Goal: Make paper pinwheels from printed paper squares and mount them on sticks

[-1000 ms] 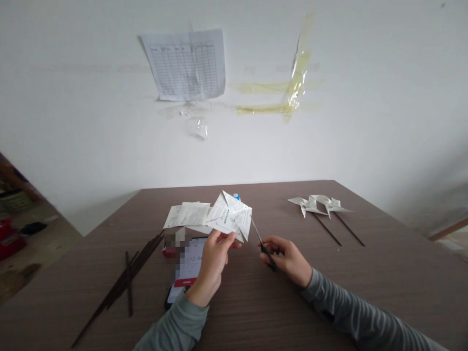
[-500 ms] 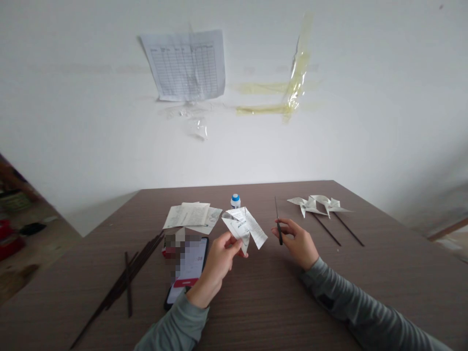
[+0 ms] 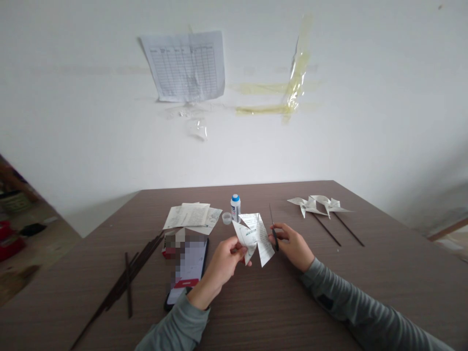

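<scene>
My left hand [image 3: 224, 263] pinches the lower left corner of a printed paper square [image 3: 262, 236], which is slit from its corners toward the middle and held above the table. My right hand [image 3: 295, 247] is closed on the dark handle of a pair of scissors [image 3: 274, 235], their thin blades pointing up just right of the paper. Behind the paper stands a white glue bottle [image 3: 235, 207] with a blue cap, and a small clear cup [image 3: 226, 218] is beside it. Two paper pinwheels [image 3: 306, 205] on dark sticks [image 3: 351, 228] lie to the right.
Several paper sheets [image 3: 192, 215] are stacked at the back left. In front of them are a small red-and-white box [image 3: 168, 251] and a phone [image 3: 190, 268]. A bundle of dark sticks [image 3: 133, 265] lies at the left. The white wall [image 3: 256, 156] rises behind the table [image 3: 263, 312].
The paper has moved right and a little down, turning in my left hand, and the small clear cup now shows. My right hand and the scissors have shifted slightly left and down.
</scene>
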`<act>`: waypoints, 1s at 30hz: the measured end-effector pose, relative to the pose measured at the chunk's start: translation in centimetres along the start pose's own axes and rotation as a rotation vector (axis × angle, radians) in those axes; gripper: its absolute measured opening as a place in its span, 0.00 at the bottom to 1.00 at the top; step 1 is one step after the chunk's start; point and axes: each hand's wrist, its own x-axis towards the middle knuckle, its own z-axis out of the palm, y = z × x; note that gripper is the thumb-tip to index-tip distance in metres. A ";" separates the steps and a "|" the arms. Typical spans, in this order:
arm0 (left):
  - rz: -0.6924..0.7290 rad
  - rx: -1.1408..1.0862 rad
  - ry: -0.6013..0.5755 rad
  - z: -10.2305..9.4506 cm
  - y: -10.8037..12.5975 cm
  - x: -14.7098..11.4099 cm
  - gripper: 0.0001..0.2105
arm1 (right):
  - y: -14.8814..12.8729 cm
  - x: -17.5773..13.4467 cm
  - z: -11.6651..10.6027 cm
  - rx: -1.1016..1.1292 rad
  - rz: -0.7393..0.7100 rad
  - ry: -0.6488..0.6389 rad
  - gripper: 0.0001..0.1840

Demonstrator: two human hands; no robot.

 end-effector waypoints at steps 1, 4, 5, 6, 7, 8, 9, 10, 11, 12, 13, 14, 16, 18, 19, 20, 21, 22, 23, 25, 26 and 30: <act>-0.008 -0.011 0.004 0.0 0.0 0.0 0.16 | 0.1 0.1 0.0 0.018 0.006 -0.004 0.24; -0.033 -0.043 0.024 0.0 0.0 0.1 0.15 | 0.1 0.3 0.1 0.059 0.006 -0.017 0.28; -0.032 -0.046 0.030 0.0 0.0 0.1 0.14 | 0.1 0.3 0.1 0.072 0.001 -0.018 0.29; -0.026 -0.042 0.036 0.0 0.0 0.1 0.13 | 0.0 0.3 0.1 0.083 -0.003 -0.018 0.29; -0.015 -0.032 0.043 -0.1 -0.1 0.1 0.12 | -0.1 0.3 0.1 0.094 -0.006 -0.015 0.30; -0.004 -0.017 0.050 -0.1 -0.1 0.1 0.12 | -0.1 0.3 0.1 0.102 -0.008 -0.012 0.30; 0.004 0.000 0.059 -0.2 -0.2 0.2 0.12 | -0.2 0.4 0.0 0.106 -0.010 -0.007 0.31; 0.010 0.016 0.071 -0.3 -0.3 0.2 0.13 | -0.3 0.4 0.0 0.106 -0.011 0.000 0.31; 0.013 0.028 0.084 -0.4 -0.3 0.3 0.14 | -0.3 0.4 0.0 0.103 -0.011 0.009 0.31; 0.014 0.034 0.097 -0.4 -0.4 0.3 0.16 | -0.3 0.4 -0.1 0.099 -0.010 0.019 0.32; 0.014 0.032 0.112 -0.5 -0.5 0.4 0.18 | -0.3 0.4 -0.1 0.098 -0.007 0.031 0.32; 0.013 0.022 0.129 -0.4 -0.6 0.4 0.20 | -0.3 0.5 -0.1 0.101 -0.004 0.042 0.33; 0.000 -0.016 0.158 -0.3 -0.6 0.3 0.23 | -0.2 0.5 -0.1 0.120 0.004 0.068 0.36; -0.022 -0.053 0.172 0.0 -0.4 0.1 0.26 | -0.1 0.6 -0.1 0.149 0.015 0.093 0.39; -0.033 -0.063 0.166 0.2 -0.4 0.0 0.26 | 0.0 0.6 -0.1 0.163 0.018 0.106 0.41; -0.041 -0.072 0.153 0.3 -0.3 -0.1 0.26 | 0.1 0.6 -0.1 0.176 0.020 0.118 0.42; -0.047 -0.081 0.139 0.4 -0.2 -0.2 0.26 | 0.1 0.6 -0.1 0.187 0.021 0.127 0.43; -0.048 -0.089 0.125 0.6 -0.1 -0.2 0.25 | 0.2 0.6 -0.1 0.193 0.020 0.133 0.44; -0.046 -0.097 0.115 0.6 -0.1 -0.3 0.23 | 0.2 0.6 -0.1 0.194 0.018 0.137 0.44; -0.033 -0.111 0.114 0.7 -0.1 -0.2 0.21 | 0.3 0.6 -0.1 0.188 0.017 0.132 0.45; -0.022 -0.116 0.121 0.8 -0.1 -0.1 0.19 | 0.3 0.5 -0.1 0.186 0.017 0.124 0.45; 0.007 -0.116 0.177 0.8 -0.3 0.4 0.13 | 0.3 0.4 0.2 0.183 0.016 0.106 0.47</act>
